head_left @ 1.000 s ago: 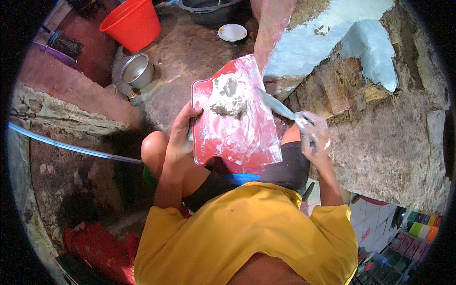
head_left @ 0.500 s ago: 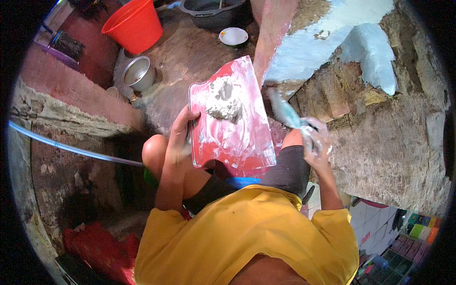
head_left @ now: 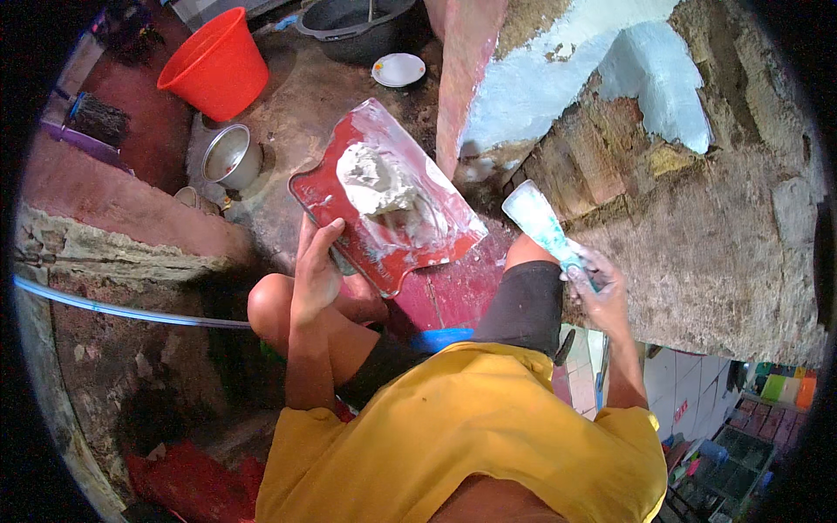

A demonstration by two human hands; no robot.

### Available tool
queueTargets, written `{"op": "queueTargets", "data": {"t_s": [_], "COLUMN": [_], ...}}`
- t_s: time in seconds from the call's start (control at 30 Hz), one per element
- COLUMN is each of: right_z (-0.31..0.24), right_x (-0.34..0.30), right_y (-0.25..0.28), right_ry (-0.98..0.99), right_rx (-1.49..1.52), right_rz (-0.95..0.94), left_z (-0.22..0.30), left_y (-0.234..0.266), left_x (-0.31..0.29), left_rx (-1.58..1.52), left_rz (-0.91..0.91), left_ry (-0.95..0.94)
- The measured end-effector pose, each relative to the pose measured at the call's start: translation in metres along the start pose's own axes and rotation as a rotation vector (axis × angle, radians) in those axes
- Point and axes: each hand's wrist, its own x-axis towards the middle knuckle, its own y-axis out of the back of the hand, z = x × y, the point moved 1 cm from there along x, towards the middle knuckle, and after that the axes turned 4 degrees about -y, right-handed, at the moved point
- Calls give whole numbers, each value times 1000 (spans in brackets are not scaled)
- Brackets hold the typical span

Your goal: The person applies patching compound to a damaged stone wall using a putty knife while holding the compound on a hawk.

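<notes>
My left hand [head_left: 318, 261] grips the near left edge of a red board [head_left: 327, 187], thumb on top and the other fingers partly hidden beneath it. A lump of white putty [head_left: 375, 180] lies on the board, with thin white smears around it. In my right hand [head_left: 600, 285] is a putty knife [head_left: 539, 216], its putty-coated blade pointing up and left, away from the board. White residue marks the fingers of that hand. Just past the blade is the rough wall, partly coated with smooth pale putty [head_left: 656, 83].
A red bucket [head_left: 222, 70], a metal pot [head_left: 233, 159], a black basin [head_left: 357, 30] and a small white plate [head_left: 398, 71] stand on the floor ahead. A blue-white hose [head_left: 131, 311] runs at left. Below the board is a red surface [head_left: 445, 301].
The board has turned and shifted left in my left hand, its far end now tilted leftward. The putty knife, blurred before, is now steadier, its coated face in sight.
</notes>
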Motion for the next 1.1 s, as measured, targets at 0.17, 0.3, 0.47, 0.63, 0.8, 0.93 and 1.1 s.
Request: {"op": "queueTargets", "data": {"t_s": [0.17,0.3,0.47,0.63,0.8,0.93,1.1], "right_z": [-21,-22,-25,-23,-25,-46,-70], "right_x": [-13,-14,-12,-7,7,16,14], "right_y": [-7,-15,-20,-34,-49,-33,-1], "right_ry": [213,221,202,193,313,433,384], "right_rx": [-167,-254,-291,-157,-117,7,-56], "right_rz": [15,2,8,40,100,135,203], "left_z": [-12,-9,-11,-9,-10,-12,-14], "left_y": [-5,-9,-9,-16,-23,-27,-14], "left_x": [-2,-4,-6,-15,-21,-16,-6], "left_rx": [14,-19,6,62,56,22,-53], "left_rz": [-31,-45,-105,-139,-179,-108,-47], "left_ry": [26,65,22,110,238,273,255]}}
